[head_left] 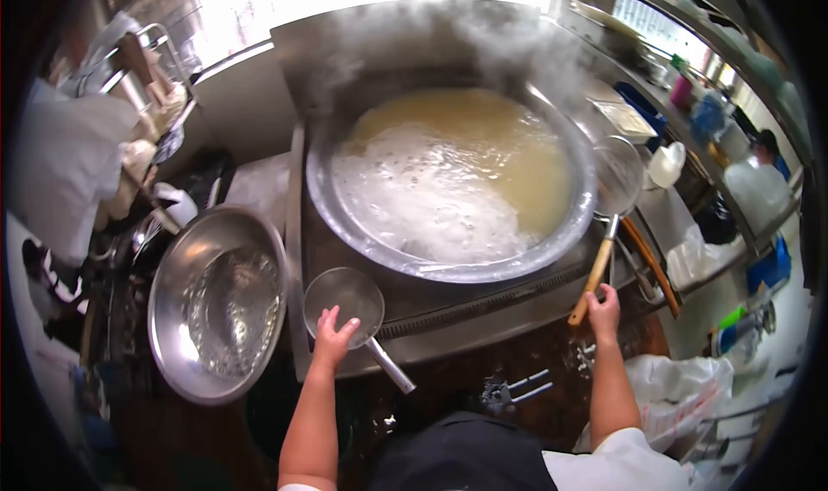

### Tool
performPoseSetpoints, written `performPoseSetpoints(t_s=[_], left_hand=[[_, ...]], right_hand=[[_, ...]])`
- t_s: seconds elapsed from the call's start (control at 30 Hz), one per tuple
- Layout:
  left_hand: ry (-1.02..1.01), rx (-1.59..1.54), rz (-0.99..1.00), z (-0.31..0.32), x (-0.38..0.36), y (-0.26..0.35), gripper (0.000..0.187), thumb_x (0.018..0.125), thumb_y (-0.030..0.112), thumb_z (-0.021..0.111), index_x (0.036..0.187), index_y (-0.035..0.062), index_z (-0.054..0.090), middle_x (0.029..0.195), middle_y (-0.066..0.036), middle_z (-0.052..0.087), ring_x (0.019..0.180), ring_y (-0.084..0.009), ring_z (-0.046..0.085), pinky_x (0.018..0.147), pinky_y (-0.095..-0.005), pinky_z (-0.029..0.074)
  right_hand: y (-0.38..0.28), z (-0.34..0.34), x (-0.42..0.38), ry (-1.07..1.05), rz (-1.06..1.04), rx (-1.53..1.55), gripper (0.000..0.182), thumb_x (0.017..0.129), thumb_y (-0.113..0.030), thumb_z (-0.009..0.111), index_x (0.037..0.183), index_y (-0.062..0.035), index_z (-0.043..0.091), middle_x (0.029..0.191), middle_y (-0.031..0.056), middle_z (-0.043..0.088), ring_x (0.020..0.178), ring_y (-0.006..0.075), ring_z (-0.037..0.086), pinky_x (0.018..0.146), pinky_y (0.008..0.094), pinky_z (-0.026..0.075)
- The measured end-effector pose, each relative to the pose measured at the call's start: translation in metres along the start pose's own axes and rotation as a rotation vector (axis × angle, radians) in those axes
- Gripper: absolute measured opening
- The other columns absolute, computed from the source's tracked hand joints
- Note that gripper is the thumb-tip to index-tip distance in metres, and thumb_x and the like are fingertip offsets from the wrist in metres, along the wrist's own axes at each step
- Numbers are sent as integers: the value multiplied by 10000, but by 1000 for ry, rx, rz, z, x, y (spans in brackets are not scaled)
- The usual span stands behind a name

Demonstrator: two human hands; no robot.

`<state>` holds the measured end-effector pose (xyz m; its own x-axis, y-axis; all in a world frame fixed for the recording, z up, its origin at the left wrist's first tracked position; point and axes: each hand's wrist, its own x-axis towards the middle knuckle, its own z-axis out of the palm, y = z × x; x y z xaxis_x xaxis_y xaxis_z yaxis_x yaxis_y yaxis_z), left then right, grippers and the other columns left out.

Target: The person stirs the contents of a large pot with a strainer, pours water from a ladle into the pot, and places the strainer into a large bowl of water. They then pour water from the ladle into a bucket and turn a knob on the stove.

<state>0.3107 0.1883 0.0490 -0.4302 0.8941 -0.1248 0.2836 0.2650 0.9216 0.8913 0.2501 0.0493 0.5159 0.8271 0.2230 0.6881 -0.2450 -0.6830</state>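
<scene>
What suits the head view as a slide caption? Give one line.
Steam rises from a wide pan of foamy liquid, left hand open over a strainer, right hand at a wooden handle.

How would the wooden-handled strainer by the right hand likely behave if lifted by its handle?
The wooden-handled strainer should stay stiff, given its straight handle and metal-rimmed head. It is probably fairly light for its size, since the round head looks like open mesh. Held near the handle's end, where the right hand is, it may tip head-down.

Steaming, foamy pot between skimmer and wooden-handled strainer.
</scene>
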Motion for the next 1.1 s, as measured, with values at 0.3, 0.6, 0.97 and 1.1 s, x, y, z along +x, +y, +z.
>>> performPoseSetpoints(t_s=[0.3, 0.6, 0.97, 1.1], left_hand=[[-30, 0, -276, -28, -111, -44, 512, 875, 371, 668, 1254, 39, 574, 1279, -212, 581, 1125, -309, 604, 902, -397, 492], [-173, -1125, -593, 79, -104, 0, 314, 914, 363, 608, 1087, 109, 538, 911, -98, 609, 776, -231, 620, 710, -435, 532], [-364, -1403, -760, -6, -37, 77, 125, 923, 168, 578, 934, 56, 525, 705, 39, 571, 575, -76, 564, 532, -241, 490], [-466, -1491, -868, -21, -32, 80, 185, 933, 168, 564, 1003, 6, 509, 708, 23, 565, 580, -82, 564, 530, -232, 496]], right_hand=[[46, 60, 60, -127, 188, -172, 773, 723, -287, 761, 1317, 50, 399, 1141, 266, 619, 1030, 400, 622, 902, 425, 500], [33, 39, 94, -547, 719, 807, 206, 764, -174, 573, 897, -22, 536, 778, 125, 538, 681, 275, 592, 579, 379, 522], [28, 19, 101, -352, 638, 722, 182, 884, -174, 654, 808, -69, 527, 639, 29, 525, 489, 161, 526, 427, 322, 476], [9, -4, 97, -36, 420, 510, 224, 838, -86, 625, 958, -37, 442, 688, 61, 522, 446, 163, 514, 375, 325, 449]])
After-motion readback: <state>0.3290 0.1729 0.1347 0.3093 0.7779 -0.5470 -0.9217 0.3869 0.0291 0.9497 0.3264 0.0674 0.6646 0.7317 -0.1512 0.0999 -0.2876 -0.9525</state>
